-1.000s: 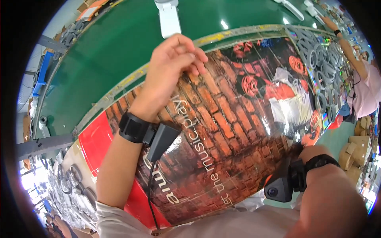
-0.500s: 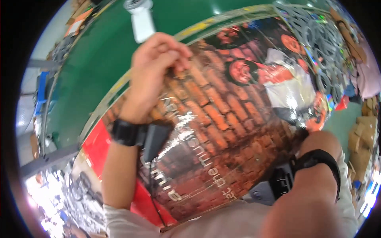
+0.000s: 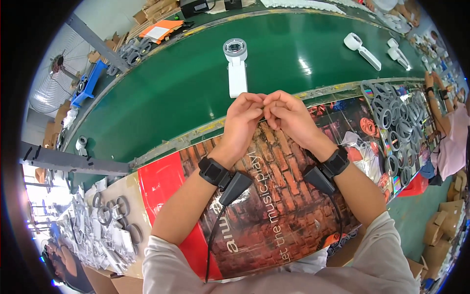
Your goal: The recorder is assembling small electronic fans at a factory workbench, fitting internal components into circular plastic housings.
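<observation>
Near the white round-headed device [image 3: 237, 78], left hand [image 3: 242, 121] and right hand [image 3: 292, 121] together, curled, grip state unclear.

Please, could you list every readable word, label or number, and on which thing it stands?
Printed wording is not copied here, only its place.
Brick-patterned sheet: large white lettering, partly covered.
Same sheet: a longer white line, readable.
Black box, far side: pale label, too small to read.
White round-headed device: marks on its dark face, too small to read.
</observation>
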### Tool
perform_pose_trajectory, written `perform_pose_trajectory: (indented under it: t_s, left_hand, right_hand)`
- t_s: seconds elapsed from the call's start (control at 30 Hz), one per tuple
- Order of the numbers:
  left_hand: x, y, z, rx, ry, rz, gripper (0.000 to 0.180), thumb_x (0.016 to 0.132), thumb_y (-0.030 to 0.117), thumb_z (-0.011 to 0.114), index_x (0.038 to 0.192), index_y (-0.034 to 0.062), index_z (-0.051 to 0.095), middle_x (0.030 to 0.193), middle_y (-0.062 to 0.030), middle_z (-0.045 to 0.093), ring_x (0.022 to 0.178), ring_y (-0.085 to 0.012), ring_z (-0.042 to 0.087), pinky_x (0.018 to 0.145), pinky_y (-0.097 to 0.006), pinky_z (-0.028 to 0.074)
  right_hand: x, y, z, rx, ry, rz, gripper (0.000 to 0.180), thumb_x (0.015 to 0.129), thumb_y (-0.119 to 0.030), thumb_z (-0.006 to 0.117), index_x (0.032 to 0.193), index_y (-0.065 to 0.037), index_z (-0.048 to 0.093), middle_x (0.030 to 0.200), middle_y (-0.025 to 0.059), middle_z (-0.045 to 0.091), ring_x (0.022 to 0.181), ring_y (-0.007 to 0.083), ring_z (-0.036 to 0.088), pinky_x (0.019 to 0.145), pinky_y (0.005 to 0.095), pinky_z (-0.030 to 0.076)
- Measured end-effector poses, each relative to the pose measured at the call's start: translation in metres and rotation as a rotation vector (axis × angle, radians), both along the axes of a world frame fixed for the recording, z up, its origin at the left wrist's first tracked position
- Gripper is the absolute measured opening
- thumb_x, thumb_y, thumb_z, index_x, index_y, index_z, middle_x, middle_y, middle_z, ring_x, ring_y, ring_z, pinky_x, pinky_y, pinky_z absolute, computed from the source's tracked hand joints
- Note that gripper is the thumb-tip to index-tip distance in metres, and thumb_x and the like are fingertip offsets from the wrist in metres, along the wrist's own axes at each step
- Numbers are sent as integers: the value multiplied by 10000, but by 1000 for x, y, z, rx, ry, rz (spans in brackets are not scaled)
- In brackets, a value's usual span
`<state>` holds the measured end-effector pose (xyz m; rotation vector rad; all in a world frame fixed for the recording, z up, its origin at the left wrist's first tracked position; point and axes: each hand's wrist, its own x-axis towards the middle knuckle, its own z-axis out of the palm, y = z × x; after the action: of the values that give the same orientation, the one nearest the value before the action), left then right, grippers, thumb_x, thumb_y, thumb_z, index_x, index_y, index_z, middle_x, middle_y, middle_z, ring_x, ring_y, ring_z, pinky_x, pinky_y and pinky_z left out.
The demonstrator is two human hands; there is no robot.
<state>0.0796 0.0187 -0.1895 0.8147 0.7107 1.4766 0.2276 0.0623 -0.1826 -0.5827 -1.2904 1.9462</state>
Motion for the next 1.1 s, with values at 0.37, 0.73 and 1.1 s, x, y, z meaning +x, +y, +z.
perform_pose_trajectory:
  t_s: [0.37, 0.73, 1.1]
  left_hand:
    - [6, -3, 9, -47, 175, -53, 124, 837, -43, 429, 946, 6, 461, 828, -78, 520, 667, -134, 511, 594, -290, 481]
    - [3, -7, 6, -54, 159, -64, 139, 796, -92, 415, 881, 16, 440, 793, -58, 499, 676, -114, 494, 590, -259, 448]
    - [4, -1, 6, -53, 221, -55, 127, 812, -74, 430, 893, 22, 449, 863, -81, 539, 678, -112, 508, 588, -240, 454]
  right_hand:
    - [1, -6, 7, 100, -154, 17, 62, 911, -30, 453, 931, -42, 511, 714, 37, 571, 591, 96, 552, 520, 210, 423]
    - [-3, -8, 9, 104, -170, 42, 70, 894, 12, 435, 935, -15, 484, 735, 74, 564, 596, 114, 554, 539, 237, 450]
    - [-1, -4, 7, 167, -175, 5, 64, 887, -8, 457, 933, -30, 494, 719, 36, 562, 594, 97, 551, 535, 226, 447]
